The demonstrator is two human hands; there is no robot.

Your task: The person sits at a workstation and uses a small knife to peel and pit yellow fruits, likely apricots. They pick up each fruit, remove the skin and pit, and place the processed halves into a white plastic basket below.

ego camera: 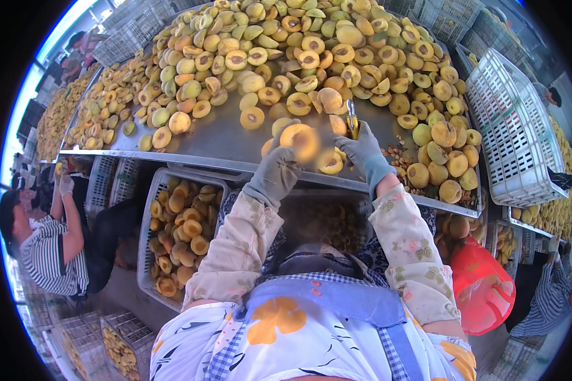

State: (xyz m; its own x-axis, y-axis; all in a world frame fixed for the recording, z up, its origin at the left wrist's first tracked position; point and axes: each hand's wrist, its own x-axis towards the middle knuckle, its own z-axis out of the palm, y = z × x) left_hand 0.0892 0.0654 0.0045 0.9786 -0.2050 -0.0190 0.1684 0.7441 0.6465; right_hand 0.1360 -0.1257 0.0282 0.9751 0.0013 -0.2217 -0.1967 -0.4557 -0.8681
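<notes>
My left hand (277, 174), in a grey work glove, holds a halved yellow peach (299, 141) over the front edge of the metal table (209, 138). Its cut face is turned up, and the image is blurred around it. In my right hand (366, 151), also gloved, is a small pitting tool (352, 116) with a yellow handle and a bright metal tip pointing away from me. A further peach half (331, 163) shows just below the right fingers; whether it is touched I cannot tell. Beyond both hands rises a large heap of peach halves (267, 52).
A white crate of peach halves (145, 247) stands low at left, another crate (295, 200) below my hands. A red plastic bucket (481, 290) is at lower right. White crates (519, 128) flank the table's right end. A person in a striped shirt (52, 252) sits at left.
</notes>
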